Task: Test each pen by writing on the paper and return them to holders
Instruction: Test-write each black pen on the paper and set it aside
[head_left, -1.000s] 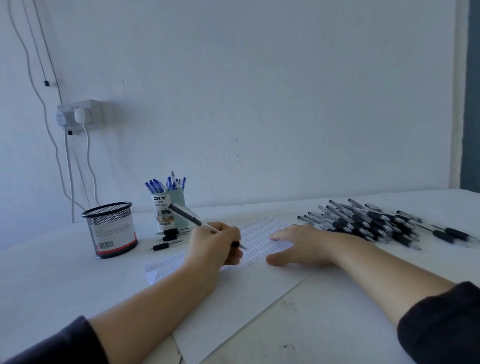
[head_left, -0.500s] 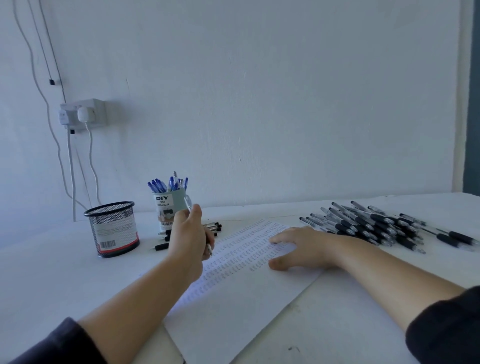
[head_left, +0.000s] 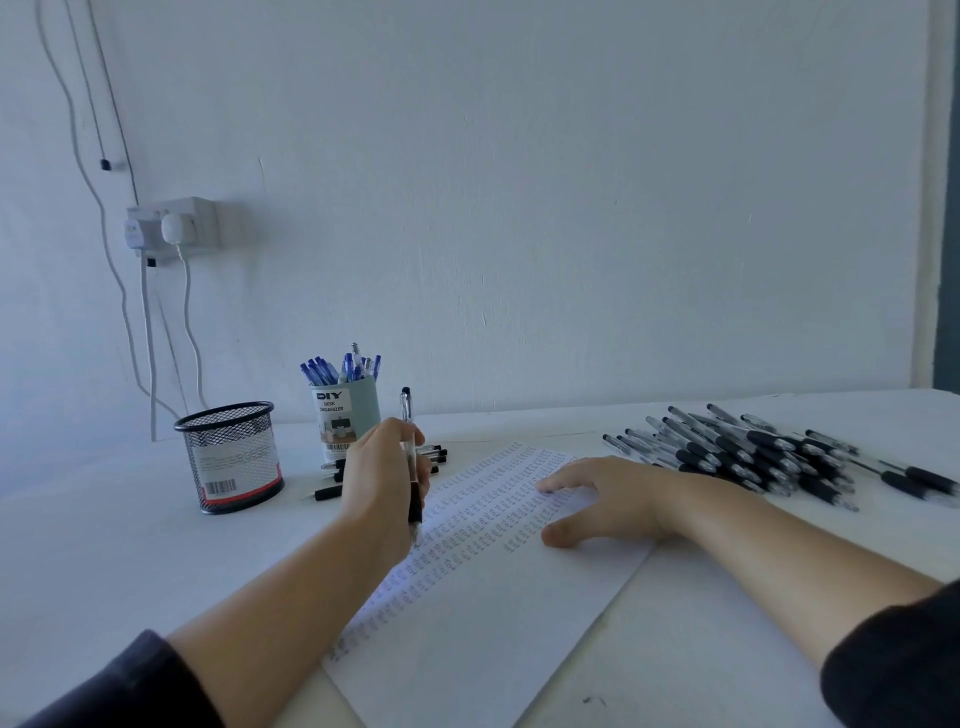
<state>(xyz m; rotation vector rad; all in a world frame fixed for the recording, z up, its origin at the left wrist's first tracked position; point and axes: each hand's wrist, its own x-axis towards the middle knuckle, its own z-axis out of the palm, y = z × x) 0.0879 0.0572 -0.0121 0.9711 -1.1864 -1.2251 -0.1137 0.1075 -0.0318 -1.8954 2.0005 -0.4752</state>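
My left hand (head_left: 382, 480) is raised above the left edge of the paper (head_left: 483, 597) and grips a black pen (head_left: 410, 457) upright, tip down. Rows of small written marks cover the sheet. My right hand (head_left: 602, 499) lies flat on the paper's right side, fingers spread. Behind my left hand stands a light teal holder (head_left: 345, 421) full of blue pens. A black mesh holder (head_left: 231, 457) stands to its left. A large heap of black pens (head_left: 748, 457) lies on the table at the right.
A few black pens (head_left: 436, 454) lie loose on the white table (head_left: 130, 545) beside the teal holder. A wall socket (head_left: 171, 223) with plugs and hanging cables is at the back left.
My left hand lifted the pen off the paper, moved left toward the holders, and turned the pen from slanted to upright. My right hand stayed pressed on the paper.
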